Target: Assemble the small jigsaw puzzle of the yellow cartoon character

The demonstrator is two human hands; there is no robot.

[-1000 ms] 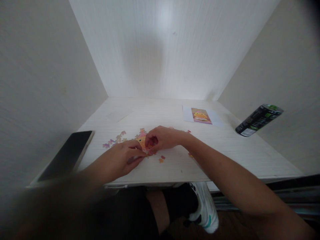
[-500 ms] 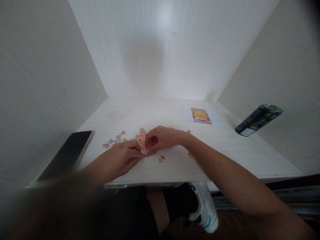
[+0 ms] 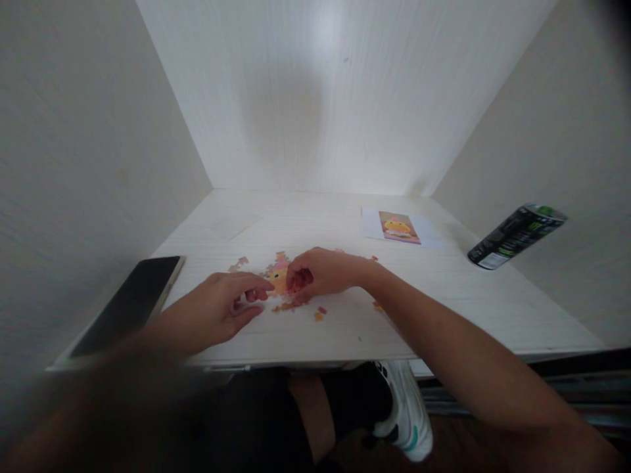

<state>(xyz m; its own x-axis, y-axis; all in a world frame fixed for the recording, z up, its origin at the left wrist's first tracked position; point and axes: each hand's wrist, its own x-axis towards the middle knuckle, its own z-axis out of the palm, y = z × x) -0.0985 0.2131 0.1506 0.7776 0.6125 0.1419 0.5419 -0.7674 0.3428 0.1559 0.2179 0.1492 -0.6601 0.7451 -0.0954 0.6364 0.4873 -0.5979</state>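
Centrally, a small joined patch of puzzle (image 3: 279,279), orange and pink, lies on the pale surface (image 3: 444,289) near its front edge, with loose pieces (image 3: 319,313) scattered just beside it and a few more (image 3: 237,265) to the left. Right hand (image 3: 320,272) rests at the patch's right edge, fingers curled in and tips pressed close together on a piece there; whether it lifts that piece or only pushes it cannot be told. Left hand (image 3: 217,312) lies just left of the patch, fingers loosely extended and partly spread, tips touching the surface beside the pieces, nothing visibly pinched. Farther back, a reference picture (image 3: 398,227) on a white sheet. Dark can (image 3: 515,235) stands at the far right, dark phone (image 3: 125,305) at the left edge. Below the surface, a white shoe (image 3: 407,410). Left forearm is blurred; piece shapes are too small to make out.
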